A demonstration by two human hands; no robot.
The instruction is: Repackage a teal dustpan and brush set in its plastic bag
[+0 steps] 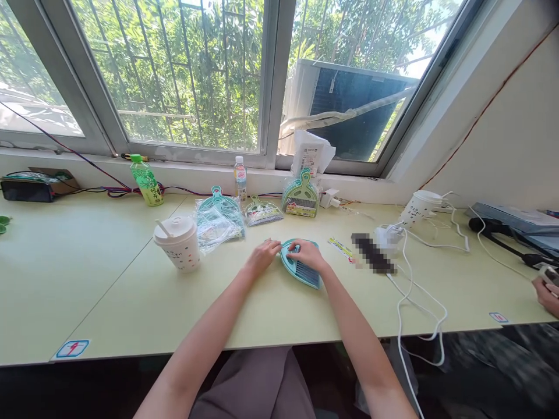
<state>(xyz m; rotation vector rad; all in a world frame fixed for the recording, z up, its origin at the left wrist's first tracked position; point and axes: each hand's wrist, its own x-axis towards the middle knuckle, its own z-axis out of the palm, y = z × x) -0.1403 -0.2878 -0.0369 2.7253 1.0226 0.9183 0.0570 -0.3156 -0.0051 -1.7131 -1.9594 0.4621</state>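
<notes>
A small teal dustpan with a matching brush (307, 273) nested in it lies on the table in front of me. My left hand (264, 255) is closed at the handle end, its fingertips on the handle. From the right, my right hand (306, 255) reaches over the set, fingers bent and gripping the brush; its fingertips partly hide the brush's body. Just right of the set lies a yellow-green and white label card (340, 249). Behind my hands are a teal dustpan set in clear plastic (219, 218) and a smaller green packaged set (263, 211).
More green dustpan sets (301, 195) lean near the window. A lidded white cup (178, 244) stands left, a green bottle (147, 181) behind it. White cables (408, 279) and another cup (420, 208) are at right. Another person's hand (547, 295) holds something at the right edge.
</notes>
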